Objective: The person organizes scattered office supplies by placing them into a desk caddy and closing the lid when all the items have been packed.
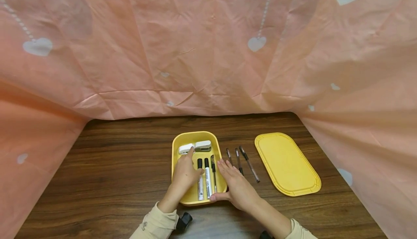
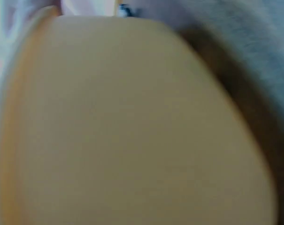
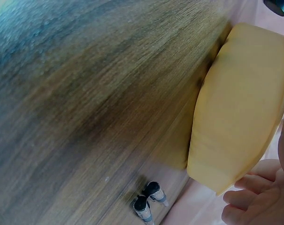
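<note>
A yellow box (image 1: 177, 137), open at the top, stands in the middle of the table. In its far end lie two white staplers, the left stapler (image 1: 186, 148) and the right stapler (image 1: 203, 145). Two black-capped markers (image 1: 207, 181) and a black gel pen (image 1: 213, 172) lie lengthwise in the near part. My left hand (image 1: 185, 173) reaches over the box's left side, index finger extended to the left stapler, thumb spread towards the markers; its other fingers are hidden. My right hand (image 1: 239, 188) rests along the right rim with straight fingers, thumb at the near right corner.
Several pens lie right of the box, among them a clear-barrelled pen (image 1: 250, 164). Farther right, a flat yellow lid (image 1: 288, 164) lies on the brown wooden table (image 1: 123, 173). A pink curtain (image 1: 208, 50) closes off the back and sides. The left wrist view is mostly blurred.
</note>
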`<state>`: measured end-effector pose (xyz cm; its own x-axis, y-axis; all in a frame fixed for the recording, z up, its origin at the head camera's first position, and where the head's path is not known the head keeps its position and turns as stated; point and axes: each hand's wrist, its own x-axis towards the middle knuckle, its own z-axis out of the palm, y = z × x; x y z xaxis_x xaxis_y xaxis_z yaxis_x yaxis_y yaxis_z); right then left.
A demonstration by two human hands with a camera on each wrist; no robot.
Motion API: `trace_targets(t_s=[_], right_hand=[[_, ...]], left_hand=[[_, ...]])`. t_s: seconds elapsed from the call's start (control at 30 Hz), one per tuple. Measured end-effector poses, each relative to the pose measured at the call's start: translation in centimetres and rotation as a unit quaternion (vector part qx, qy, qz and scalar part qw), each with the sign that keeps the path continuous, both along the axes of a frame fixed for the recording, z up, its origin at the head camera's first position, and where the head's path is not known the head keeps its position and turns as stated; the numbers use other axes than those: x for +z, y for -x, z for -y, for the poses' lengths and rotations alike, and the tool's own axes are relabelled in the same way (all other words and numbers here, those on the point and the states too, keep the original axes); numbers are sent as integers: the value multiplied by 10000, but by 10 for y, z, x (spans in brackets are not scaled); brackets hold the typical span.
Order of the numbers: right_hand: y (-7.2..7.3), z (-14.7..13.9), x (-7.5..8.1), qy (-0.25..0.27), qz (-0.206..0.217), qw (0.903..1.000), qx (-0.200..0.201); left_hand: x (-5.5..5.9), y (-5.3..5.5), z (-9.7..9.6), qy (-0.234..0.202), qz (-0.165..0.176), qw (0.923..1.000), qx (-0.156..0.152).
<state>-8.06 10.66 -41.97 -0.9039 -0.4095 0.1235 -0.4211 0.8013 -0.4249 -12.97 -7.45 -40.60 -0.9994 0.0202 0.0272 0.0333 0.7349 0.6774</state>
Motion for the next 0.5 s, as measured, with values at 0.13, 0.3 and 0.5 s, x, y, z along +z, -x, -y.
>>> trace_targets(t_s=[0.13,0.3,0.5], right_hand=[[0,0,0,10,-21,10000,6],[0,0,0,27,2,10000,9],[0,-1,-2,76,14,10000,31]], left_hand=[[15,-1,5,92,-157,9998,-21],[35,-6,13,389,-406,9984,61],[56,-15,20,600,-1090,9922,10]])
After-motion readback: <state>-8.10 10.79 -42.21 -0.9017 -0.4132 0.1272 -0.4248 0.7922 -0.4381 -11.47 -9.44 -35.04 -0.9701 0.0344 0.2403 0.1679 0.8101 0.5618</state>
